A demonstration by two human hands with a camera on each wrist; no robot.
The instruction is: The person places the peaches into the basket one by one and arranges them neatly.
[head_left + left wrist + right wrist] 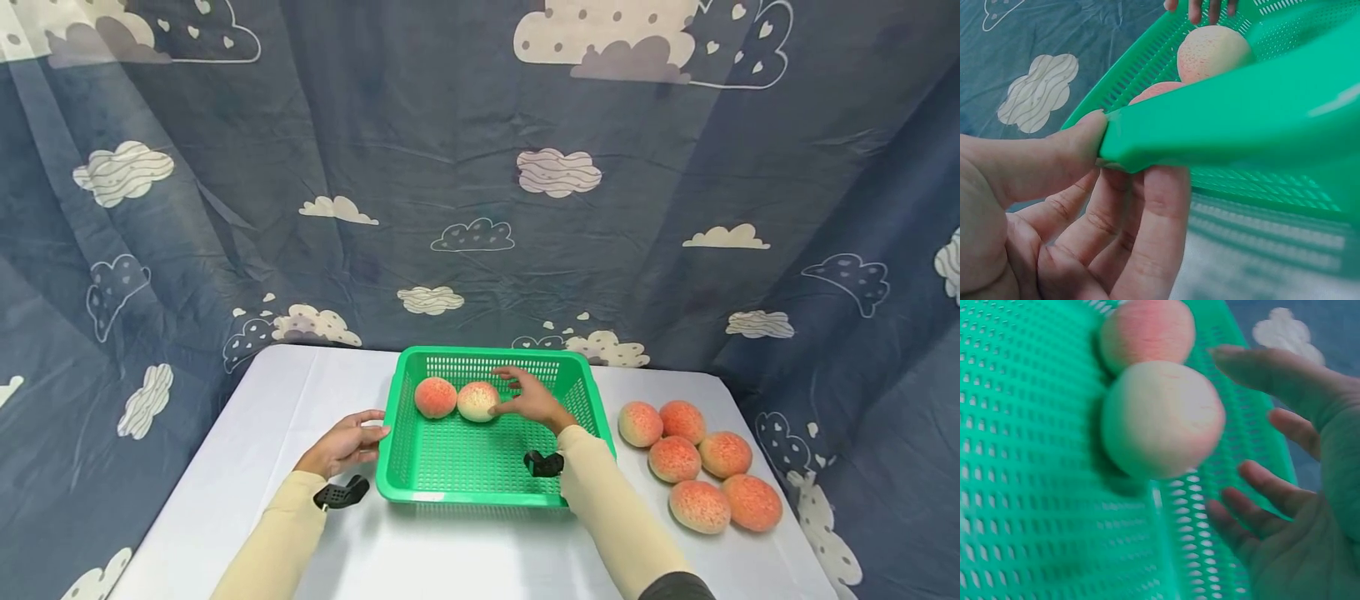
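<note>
A green plastic basket point(491, 498) with perforated walls stands on the table. Two peaches lie in its back left part: a redder peach point(435, 397) and, touching it on the right, a paler peach point(477, 402). My left hand point(347, 443) pinches the basket's left rim, thumb on top and fingers beneath, as the left wrist view shows. Inside the basket, my right hand point(531, 400) is beside the paler peach with its fingers spread. A gap shows between that hand point(1291, 506) and the pale peach point(1163, 419) in the right wrist view.
Several more peaches point(674, 459) lie in a group on the white table point(330, 383), right of the basket. A dark curtain point(420, 167) with cloud prints hangs behind the table and along its sides.
</note>
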